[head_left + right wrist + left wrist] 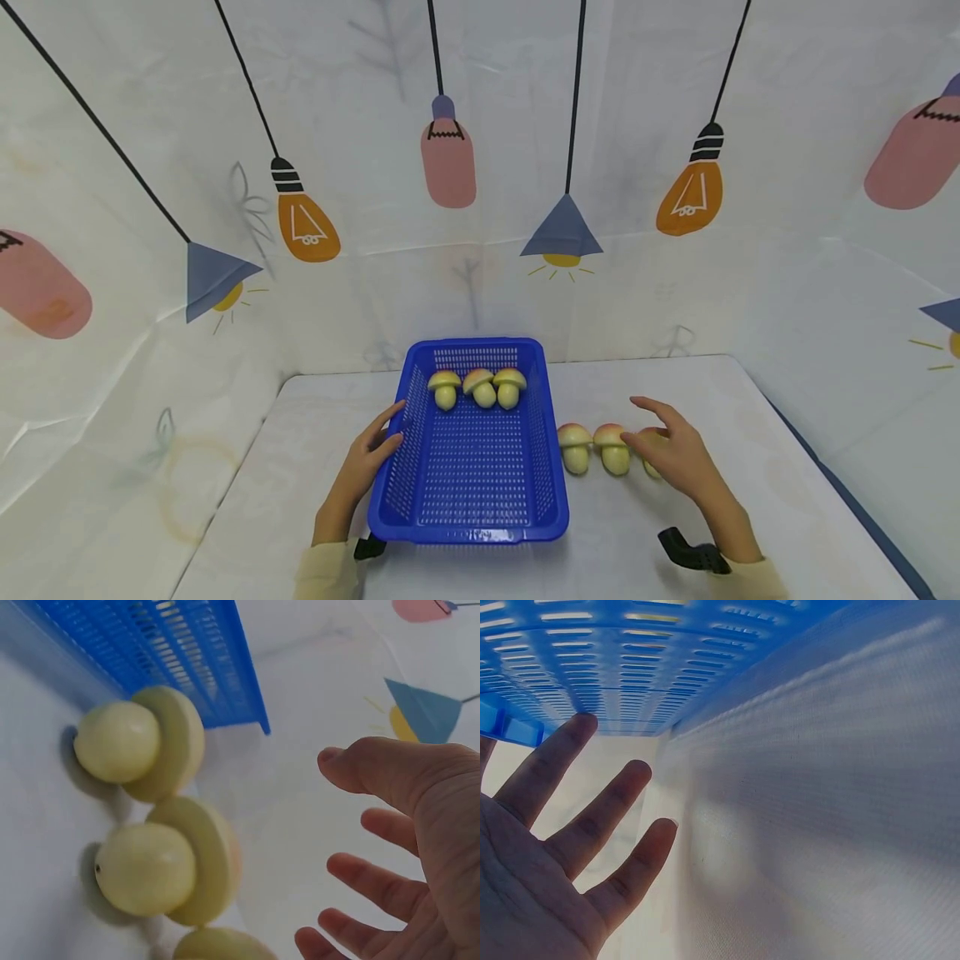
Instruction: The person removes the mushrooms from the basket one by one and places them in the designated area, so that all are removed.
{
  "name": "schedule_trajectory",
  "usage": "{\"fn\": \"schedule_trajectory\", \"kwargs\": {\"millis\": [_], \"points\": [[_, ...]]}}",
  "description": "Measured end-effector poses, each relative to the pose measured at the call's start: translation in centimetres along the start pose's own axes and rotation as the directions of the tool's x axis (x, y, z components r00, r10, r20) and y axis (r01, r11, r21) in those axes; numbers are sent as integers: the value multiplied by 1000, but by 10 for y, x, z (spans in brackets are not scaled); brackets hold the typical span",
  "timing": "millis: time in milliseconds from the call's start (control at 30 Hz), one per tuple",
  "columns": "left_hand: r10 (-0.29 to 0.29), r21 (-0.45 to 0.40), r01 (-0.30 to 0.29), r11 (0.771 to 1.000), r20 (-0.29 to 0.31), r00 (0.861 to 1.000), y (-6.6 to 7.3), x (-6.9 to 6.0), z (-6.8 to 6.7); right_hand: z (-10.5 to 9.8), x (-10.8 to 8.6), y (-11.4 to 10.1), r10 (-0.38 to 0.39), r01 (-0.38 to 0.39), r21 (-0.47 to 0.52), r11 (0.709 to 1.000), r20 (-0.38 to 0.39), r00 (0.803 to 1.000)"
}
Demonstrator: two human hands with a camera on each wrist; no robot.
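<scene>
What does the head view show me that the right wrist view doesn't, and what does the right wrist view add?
Only the head view: the left hand at the side of the blue basket, a clear look at three toy mushrooms inside, and orange printed bulbs on the wall.

Only the right wrist view: a small dark dot on the stem end of the middle outside mushroom, and the right hand's spread fingers.

Both: the basket, the right hand, and three mushrooms in a row beside the basket.

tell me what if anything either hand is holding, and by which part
Nothing looks gripped: the right hand is empty, and the left hand just touches the left rim of the blue plastic basket.
</scene>
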State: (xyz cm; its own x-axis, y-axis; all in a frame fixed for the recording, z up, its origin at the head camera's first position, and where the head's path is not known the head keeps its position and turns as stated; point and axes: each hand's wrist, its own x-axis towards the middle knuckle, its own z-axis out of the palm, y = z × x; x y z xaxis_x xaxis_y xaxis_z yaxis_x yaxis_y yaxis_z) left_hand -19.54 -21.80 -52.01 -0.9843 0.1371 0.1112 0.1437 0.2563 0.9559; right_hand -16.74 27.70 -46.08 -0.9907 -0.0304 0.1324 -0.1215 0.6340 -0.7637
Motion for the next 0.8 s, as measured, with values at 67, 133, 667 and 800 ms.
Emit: {"fn": "schedule_trajectory", "kwargs": {"millis": [67, 133, 667, 800], "points": [[-2, -5, 2, 1000, 2, 1000, 0, 0, 0, 6, 2, -4, -19, 19, -14, 1000, 5, 1000], [-4, -4, 4, 1000, 3, 1000, 0, 0, 0, 12, 4, -7, -63, 63, -29, 998, 0, 998], [1, 2, -1, 1000, -1, 1000, 1, 0, 0, 46, 12, -20, -182, 183, 9, 983, -13, 983], [-5, 7, 5, 1000, -7, 1000, 0, 0, 0, 51, 13, -27, -194, 193, -10, 981, -7, 981]]}}
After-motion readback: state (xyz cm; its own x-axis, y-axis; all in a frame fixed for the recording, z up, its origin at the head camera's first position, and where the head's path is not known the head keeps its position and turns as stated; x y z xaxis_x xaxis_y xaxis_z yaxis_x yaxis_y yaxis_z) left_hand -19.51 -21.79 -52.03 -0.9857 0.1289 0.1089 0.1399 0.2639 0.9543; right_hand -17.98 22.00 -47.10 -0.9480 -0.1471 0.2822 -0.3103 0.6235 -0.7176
